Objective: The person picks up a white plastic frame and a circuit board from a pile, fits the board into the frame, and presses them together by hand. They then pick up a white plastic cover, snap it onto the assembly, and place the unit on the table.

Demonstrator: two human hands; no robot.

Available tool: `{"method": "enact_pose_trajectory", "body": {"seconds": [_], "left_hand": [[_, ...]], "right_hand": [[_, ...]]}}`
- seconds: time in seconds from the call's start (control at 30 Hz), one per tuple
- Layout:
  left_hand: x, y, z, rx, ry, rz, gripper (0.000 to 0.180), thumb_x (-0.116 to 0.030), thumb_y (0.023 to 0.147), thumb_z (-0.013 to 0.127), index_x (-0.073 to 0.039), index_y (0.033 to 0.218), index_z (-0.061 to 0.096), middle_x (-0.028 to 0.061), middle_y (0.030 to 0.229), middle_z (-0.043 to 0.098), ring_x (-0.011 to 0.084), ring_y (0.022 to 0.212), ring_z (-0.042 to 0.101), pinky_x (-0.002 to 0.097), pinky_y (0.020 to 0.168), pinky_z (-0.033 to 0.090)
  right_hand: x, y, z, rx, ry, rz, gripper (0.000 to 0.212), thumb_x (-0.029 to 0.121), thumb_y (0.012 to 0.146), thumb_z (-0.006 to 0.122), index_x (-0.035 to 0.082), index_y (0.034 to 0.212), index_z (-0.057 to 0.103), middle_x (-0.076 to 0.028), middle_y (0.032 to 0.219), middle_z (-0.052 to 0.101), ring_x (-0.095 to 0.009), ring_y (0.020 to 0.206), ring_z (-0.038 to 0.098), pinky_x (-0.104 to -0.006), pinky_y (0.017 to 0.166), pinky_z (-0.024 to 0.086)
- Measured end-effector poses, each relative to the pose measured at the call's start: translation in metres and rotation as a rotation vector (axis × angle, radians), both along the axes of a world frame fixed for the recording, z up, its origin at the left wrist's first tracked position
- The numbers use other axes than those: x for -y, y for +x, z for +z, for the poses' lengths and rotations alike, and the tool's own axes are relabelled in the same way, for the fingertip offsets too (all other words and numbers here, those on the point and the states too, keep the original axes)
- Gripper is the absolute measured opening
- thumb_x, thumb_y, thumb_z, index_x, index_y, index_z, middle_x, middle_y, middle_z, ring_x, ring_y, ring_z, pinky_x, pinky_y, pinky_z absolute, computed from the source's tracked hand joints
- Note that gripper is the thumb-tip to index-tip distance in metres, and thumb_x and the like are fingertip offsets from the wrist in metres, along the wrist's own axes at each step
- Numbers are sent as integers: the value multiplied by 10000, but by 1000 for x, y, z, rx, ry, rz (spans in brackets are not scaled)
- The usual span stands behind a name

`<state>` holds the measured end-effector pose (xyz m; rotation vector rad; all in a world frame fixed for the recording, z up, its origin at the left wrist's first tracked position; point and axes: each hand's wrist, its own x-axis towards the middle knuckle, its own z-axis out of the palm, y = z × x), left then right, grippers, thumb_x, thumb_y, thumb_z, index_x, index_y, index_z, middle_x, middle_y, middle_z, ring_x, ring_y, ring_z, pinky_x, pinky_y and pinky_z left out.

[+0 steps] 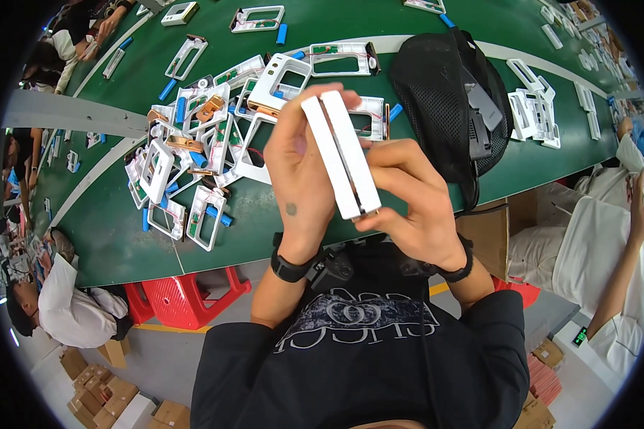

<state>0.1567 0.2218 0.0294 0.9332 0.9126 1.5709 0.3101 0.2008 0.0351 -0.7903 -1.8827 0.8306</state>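
Note:
Between my hands, above the near edge of the table, I hold a white plastic casing turned on its narrow side. A dark gap runs along its length between two white halves. My left hand wraps the left side, with fingers over the far end. At the near end, the thumb and fingers of my right hand grip the right side and lower corner. Left of my hands lies a pile of white frames with green boards, copper-coloured parts and blue cylindrical cells. One larger white casing rests on the pile.
A black mesh bag lies on the green table right of my hands. More white frames are stacked beyond it. A red plastic stool stands below the table edge. Other people sit left and right, and cardboard boxes are on the floor.

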Motion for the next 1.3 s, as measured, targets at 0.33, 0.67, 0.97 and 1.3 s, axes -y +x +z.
{"method": "enact_pose_trajectory", "body": {"seconds": [0.33,0.67,0.97,1.3], "left_hand": [[3,1,-4,-39,54,-5,351,-60,994,415,2,1319,531,167,1289,580,244,1149,625,350,846,600],[8,2,-2,328,-18,-132,425,-292,1050,319,-27,1339,485,136,1305,533,224,1084,610,291,756,528],[-10,6,-10,-192,16,-183,419,-405,1073,314,-68,1277,458,80,1189,509,128,881,539,258,725,476],[-8,3,-15,362,-304,-224,439,-450,1071,345,-59,1010,534,81,997,543,201,914,568,307,649,513]], "right_hand": [[2,-5,0,121,34,-18,482,190,715,830,-27,1120,683,-133,1093,602,-305,988,599,-389,867,491],[11,-12,-1,213,101,-62,492,121,700,827,-18,1148,679,-133,1123,612,-304,982,608,-385,828,505],[12,-16,-16,216,184,-171,507,67,683,836,-68,1138,658,-164,1112,601,-308,895,642,-375,759,539],[14,-7,-9,210,80,8,506,102,690,844,-70,1126,654,-142,1024,613,-296,858,644,-365,734,540]]}}
